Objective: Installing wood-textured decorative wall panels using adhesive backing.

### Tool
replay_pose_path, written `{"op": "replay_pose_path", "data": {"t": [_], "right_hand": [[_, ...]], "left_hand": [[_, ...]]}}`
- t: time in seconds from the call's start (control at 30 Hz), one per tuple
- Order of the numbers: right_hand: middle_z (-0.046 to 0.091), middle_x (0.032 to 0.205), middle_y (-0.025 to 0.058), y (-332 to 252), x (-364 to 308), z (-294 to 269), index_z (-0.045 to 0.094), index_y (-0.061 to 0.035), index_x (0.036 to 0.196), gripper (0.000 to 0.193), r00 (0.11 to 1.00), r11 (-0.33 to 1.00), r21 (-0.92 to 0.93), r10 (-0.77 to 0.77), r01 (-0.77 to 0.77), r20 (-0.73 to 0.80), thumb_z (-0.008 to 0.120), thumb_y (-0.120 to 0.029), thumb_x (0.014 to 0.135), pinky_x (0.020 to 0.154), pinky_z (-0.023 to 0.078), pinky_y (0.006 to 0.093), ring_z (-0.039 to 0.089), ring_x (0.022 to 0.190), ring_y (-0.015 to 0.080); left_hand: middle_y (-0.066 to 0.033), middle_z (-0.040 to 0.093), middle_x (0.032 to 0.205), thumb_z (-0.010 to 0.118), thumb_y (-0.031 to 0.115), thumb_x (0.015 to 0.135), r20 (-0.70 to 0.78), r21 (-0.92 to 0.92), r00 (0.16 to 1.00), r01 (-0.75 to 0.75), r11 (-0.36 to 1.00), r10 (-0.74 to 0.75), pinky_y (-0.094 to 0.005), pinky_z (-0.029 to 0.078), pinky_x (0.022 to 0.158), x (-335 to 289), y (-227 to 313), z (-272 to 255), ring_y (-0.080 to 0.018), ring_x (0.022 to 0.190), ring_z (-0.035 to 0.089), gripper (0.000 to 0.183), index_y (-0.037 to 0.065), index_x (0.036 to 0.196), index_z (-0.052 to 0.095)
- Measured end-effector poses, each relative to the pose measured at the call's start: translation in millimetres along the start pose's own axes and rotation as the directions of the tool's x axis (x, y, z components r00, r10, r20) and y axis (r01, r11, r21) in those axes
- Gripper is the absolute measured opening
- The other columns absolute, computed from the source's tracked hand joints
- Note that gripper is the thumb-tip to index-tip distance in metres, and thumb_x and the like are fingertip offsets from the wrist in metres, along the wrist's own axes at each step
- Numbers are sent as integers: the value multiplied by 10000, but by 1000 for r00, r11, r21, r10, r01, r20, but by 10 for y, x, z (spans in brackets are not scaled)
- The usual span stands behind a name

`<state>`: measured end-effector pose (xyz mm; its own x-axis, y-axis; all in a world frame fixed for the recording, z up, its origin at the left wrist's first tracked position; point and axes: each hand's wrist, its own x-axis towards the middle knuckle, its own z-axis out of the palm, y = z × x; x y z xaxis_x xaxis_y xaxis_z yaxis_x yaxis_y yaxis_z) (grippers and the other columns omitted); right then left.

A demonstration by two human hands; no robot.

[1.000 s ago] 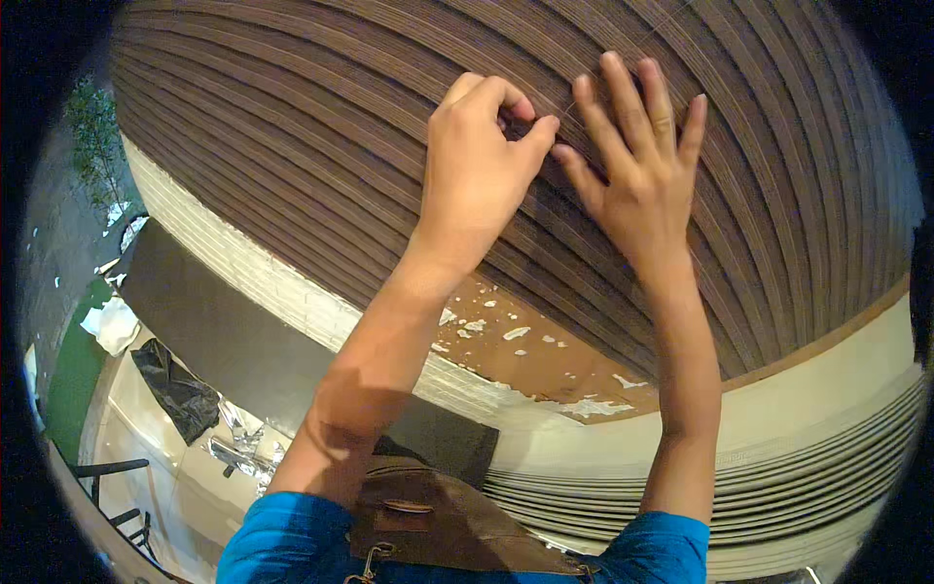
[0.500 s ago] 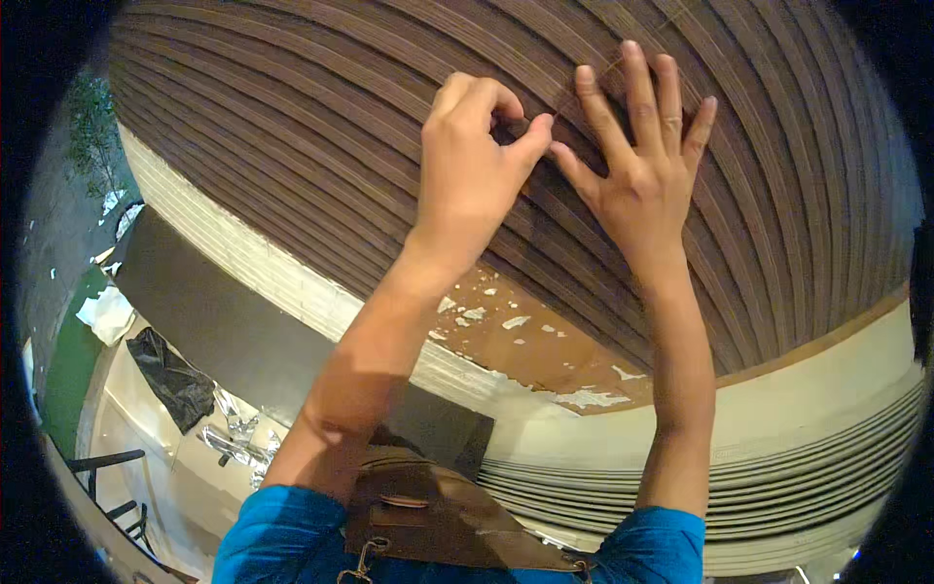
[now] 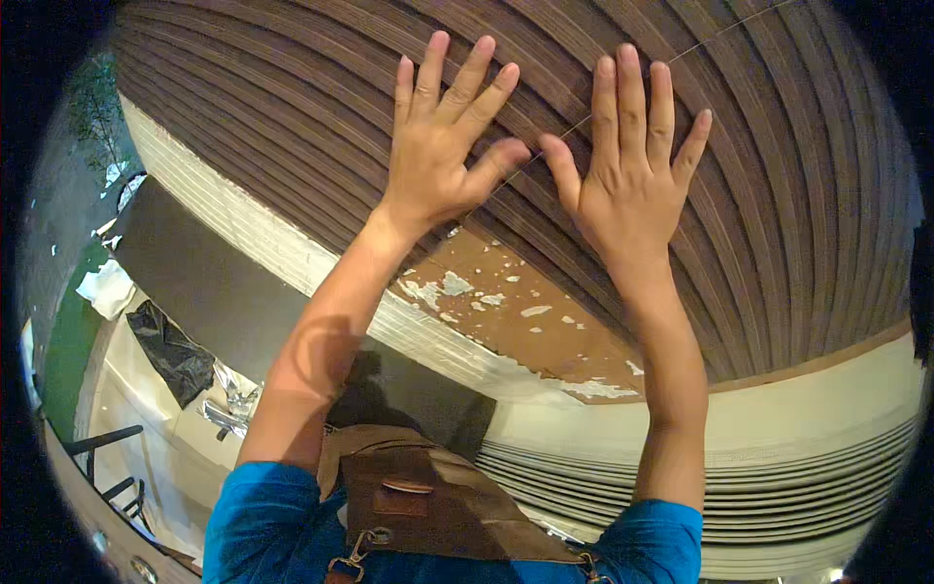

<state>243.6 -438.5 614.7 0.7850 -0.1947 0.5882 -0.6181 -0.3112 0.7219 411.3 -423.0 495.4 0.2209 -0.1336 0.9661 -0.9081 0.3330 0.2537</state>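
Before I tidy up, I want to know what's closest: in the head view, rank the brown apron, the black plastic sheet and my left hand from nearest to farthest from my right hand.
1. Left hand: just to the left, over the same ribbed brown panel.
2. Brown apron: below, between the forearms.
3. Black plastic sheet: lower left, beyond the left forearm.

With both arms reaching forward, the left hand and right hand face palms away, fingers extended, thumb tips close together.
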Motion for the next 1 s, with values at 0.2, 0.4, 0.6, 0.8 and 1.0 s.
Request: {"op": "replay_pose_path", "data": {"t": [0.2,0.4,0.6,0.8,1.0], "right_hand": [[277,1571,-24,-125,184,-116,318,-200,1506,679,997,998,-59,37,-33,63,443,-549,938,1168,-21,543,205,1462,214],[203,1593,71,-29,284,-67,276,-151,1516,785,996,990,-117,78,-83,-51,363,-636,905,1172,18,570,151,1472,300],[323,1549,29,-281,-204,127,403,-183,1462,796,997,998,69,-10,16,-78,436,-696,854,1149,36,606,256,1444,252],[363,1526,73,-586,-668,215,439,-99,1428,827,987,987,101,-136,126,90,503,-676,839,1152,36,603,304,1425,258],[412,1483,142,-461,-740,187,445,-61,1419,745,977,953,249,-200,174,80,575,-551,873,1160,103,560,353,1396,300]], "left_hand": [[-127,247,1573,575,690,773,172,46,982,66,997,-73,-595,53,1138,-222,125,5,-380,1461,144,927,133,1483,363],[-99,118,1610,653,651,718,164,-37,975,160,986,-152,-590,49,1144,-437,-6,-57,-350,1476,72,970,206,1510,313],[-125,13,1615,767,529,702,278,-159,927,303,940,-252,-606,11,1141,-727,-95,-202,-368,1477,-29,1036,204,1533,241],[-175,-16,1607,786,485,695,313,-182,938,215,960,-150,-571,-32,1150,-714,-204,-270,-382,1474,-70,1094,155,1544,181],[-178,-6,1606,792,501,679,354,-187,901,331,925,-251,-587,-39,1144,-697,-66,-280,-384,1474,-67,1111,160,1542,182]]}}
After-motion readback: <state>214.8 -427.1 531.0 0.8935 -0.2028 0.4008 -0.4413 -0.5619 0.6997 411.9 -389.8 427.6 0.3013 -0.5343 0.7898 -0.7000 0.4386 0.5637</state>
